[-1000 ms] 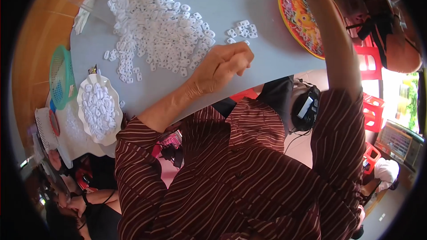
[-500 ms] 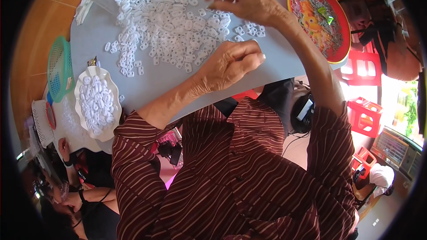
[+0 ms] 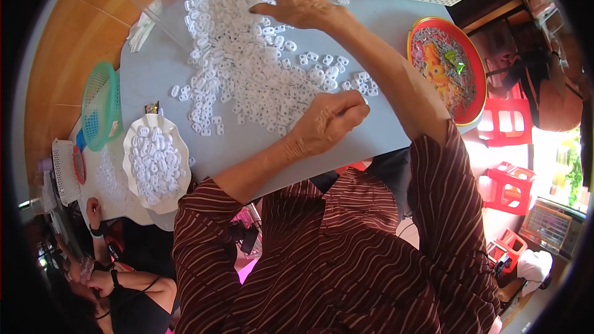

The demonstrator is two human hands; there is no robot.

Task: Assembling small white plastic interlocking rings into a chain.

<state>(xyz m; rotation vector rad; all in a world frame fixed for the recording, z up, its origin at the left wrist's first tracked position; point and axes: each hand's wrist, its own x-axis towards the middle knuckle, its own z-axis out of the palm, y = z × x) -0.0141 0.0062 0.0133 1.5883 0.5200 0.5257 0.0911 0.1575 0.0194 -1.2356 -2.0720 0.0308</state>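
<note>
White, plastic-looking pierced pieces [image 3: 241, 65] lie heaped across the grey tabletop [image 3: 380, 28] toward its far edge. The right hand [image 3: 294, 1], fingers spread, has moved over them, putting them within reach; the left hand [image 3: 329, 122] stays fisted by the near edge, contents hidden.

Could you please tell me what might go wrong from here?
The white scalloped dish, holding white pieces, appears close to the left sleeve, so an elbow movement could tip it. A small group of pieces lies beside the closed left hand, which might nudge it into the larger pile. The right hand is open over that pile, so a quick sweep could scatter loose pieces.
</note>
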